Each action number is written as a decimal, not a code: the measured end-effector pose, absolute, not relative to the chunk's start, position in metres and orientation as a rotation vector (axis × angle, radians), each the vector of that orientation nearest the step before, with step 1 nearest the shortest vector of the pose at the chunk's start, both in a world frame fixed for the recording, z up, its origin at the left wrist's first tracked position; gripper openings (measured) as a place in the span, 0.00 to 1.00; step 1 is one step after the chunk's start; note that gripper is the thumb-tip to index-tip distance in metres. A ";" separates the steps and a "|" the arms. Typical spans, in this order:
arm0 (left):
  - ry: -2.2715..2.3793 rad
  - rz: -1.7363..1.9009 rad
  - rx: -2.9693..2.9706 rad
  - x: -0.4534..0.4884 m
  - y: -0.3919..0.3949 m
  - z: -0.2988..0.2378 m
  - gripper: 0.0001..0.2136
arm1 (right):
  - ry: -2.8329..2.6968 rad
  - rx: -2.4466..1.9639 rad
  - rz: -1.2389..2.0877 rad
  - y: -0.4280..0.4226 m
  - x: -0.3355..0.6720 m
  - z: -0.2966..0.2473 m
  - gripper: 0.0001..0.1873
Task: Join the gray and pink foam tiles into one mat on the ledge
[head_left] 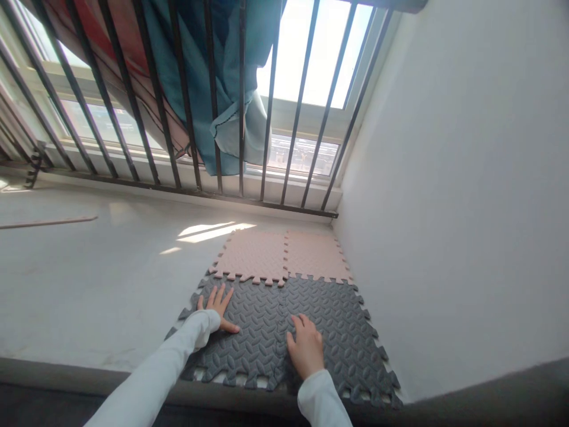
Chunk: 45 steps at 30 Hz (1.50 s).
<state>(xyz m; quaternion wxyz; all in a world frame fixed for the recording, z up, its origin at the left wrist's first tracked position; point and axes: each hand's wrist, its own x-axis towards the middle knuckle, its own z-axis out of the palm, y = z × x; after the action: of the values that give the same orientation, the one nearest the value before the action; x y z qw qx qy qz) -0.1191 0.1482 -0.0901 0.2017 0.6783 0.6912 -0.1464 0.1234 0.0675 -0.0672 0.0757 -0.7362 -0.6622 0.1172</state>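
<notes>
My left hand (217, 308) is open, fingers spread and palm down, over the left dark grey foam puzzle mat tile (253, 320). Close to the seam between the two grey tiles, my right hand (306, 345) rests with its fingers loosely bent and its thumb apart, on the right grey foam tile (342, 332). No object shows in either hand. Beyond the grey pair lie two pink foam tiles, a left one (251, 254) and a right one (313, 254), side by side. The left pink tile's toothed near edge appears to lie over the grey tile's edge.
A white wall (457, 207) rises along the tiles' right side. Black metal railings (186, 101) stand before the windows, with teal and pink cloth (226, 89) hanging behind them. On the pale floor (111, 284) at left lies a thin pinkish strip (48, 223).
</notes>
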 end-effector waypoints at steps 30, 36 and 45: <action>1.956 -0.484 1.864 -0.119 0.144 -0.092 0.55 | -2.228 -1.903 0.021 0.224 0.088 -0.076 0.09; 1.988 -0.500 1.868 -0.119 0.144 -0.094 0.55 | -2.235 -1.823 -0.074 0.225 0.092 -0.076 0.10; 1.989 -0.493 1.863 -0.118 0.145 -0.093 0.54 | -2.151 -1.972 0.022 0.248 0.107 -0.091 0.10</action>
<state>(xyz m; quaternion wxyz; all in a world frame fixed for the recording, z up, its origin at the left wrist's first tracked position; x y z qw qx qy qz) -0.1184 0.1446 -0.0934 0.1850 0.6612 0.7056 -0.1751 0.1073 0.2479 -0.0908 0.1113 -0.6716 -0.7325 0.0077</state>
